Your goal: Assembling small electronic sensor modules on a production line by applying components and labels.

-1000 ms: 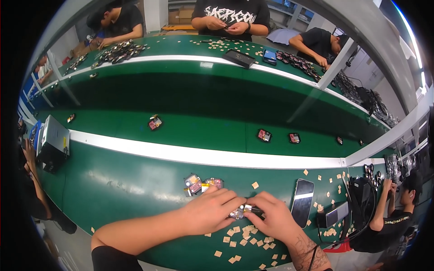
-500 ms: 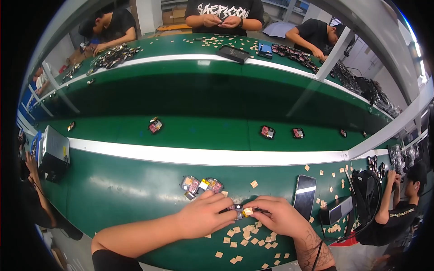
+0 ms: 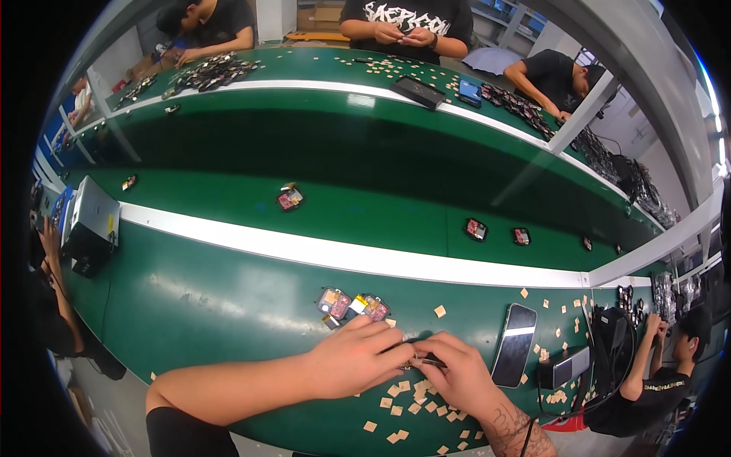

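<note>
Just over the green bench, my two hands meet around a small black electronic device (image 3: 412,365), mostly covered by fingers and tilted so that little but its edge shows. My left hand (image 3: 358,356) is closed on its left side, fingers bent over the top. With thumb and fingers pinched, my right hand (image 3: 459,373) grips the right side. Beyond my left hand lie two similar open devices, one with a red board and a pale round part (image 3: 333,302), the other with a yellow-and-white piece (image 3: 371,305). Several small tan square pads (image 3: 419,392) are scattered below the hands.
A phone (image 3: 515,344) lies right of my right hand, beside a dark box-shaped device (image 3: 565,368) and black cables. Past a white rail (image 3: 343,249), a green belt carries several devices (image 3: 477,229). A grey metal box (image 3: 91,225) stands left. Co-workers sit around.
The device in my hands has turned edge-on, and its board and yellow tab are now covered. My fingers have drawn closer together. The whole view has shifted and tilted slightly.
</note>
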A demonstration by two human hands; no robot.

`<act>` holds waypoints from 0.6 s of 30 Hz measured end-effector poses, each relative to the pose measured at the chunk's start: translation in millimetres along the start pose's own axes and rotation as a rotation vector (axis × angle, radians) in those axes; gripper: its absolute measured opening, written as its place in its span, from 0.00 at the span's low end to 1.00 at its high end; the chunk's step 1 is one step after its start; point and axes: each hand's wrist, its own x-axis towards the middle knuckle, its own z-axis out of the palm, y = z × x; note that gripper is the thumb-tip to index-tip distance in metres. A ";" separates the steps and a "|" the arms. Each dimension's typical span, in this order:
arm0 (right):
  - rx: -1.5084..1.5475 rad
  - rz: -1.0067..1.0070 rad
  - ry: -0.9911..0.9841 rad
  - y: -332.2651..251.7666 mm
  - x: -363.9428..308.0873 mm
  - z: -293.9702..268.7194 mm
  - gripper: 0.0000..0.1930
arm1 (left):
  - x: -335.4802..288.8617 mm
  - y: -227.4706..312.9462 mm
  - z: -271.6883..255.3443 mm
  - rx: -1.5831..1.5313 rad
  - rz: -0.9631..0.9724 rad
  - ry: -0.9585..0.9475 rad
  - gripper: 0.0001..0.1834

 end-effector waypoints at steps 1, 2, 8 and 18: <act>-0.001 -0.002 -0.002 -1.3 1.1 0.1 0.15 | -0.4 0.3 0.2 -0.007 -0.007 -0.002 0.19; 0.007 0.020 0.003 -3.6 2.5 0.2 0.14 | -1.0 0.5 -0.2 -0.006 -0.008 0.000 0.19; -0.004 0.100 0.037 -16.3 0.8 2.8 0.09 | -1.8 4.0 1.1 0.000 -0.055 -0.013 0.21; -0.139 0.045 0.111 -11.6 5.5 11.0 0.09 | 2.1 5.0 -0.9 -0.003 -0.050 0.032 0.25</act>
